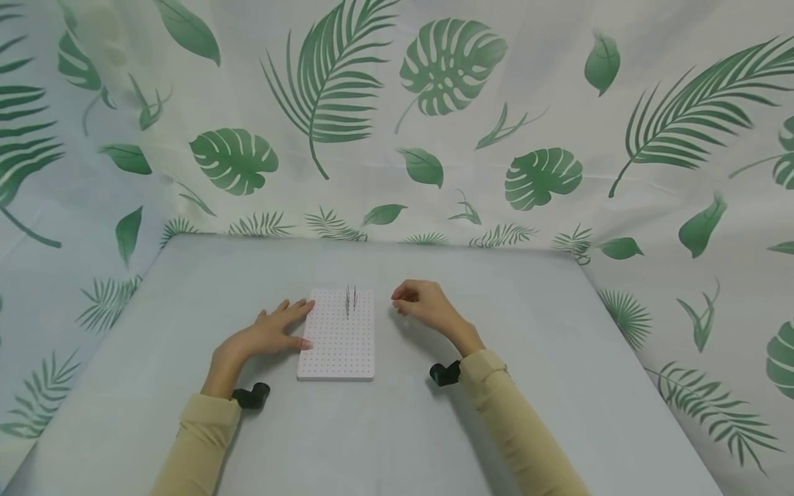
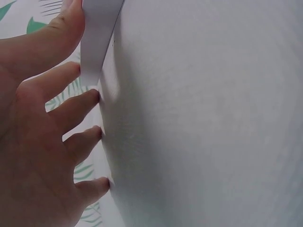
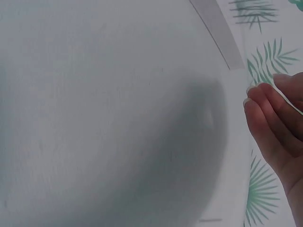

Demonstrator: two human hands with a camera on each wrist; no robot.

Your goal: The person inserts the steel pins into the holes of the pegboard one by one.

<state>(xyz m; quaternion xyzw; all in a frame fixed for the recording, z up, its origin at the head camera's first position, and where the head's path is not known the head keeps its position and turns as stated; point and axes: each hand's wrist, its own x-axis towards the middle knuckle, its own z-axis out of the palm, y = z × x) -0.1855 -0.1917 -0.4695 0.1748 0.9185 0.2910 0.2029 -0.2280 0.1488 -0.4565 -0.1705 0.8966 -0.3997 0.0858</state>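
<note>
A white board with a grid of small holes (image 1: 335, 348) lies flat on the table. Several thin, dark needle-like sticks (image 1: 348, 303) stand upright near its far end. My left hand (image 1: 273, 331) is spread at the board's left side, thumb and fingertip at its edge. In the left wrist view, the other fingertips (image 2: 94, 97) touch the table beside the board's side wall (image 2: 97, 42). To the right of the board, my right hand (image 1: 428, 303) hovers with bent fingers, thumb and index tips close together. I cannot tell whether something thin is between them.
The pale table (image 1: 527, 413) extends around the board on all sides. A leaf-patterned curtain (image 1: 372, 165) hangs behind it and at both sides. Black wrist-worn devices (image 1: 252, 397) sit at both cuffs, close over the table.
</note>
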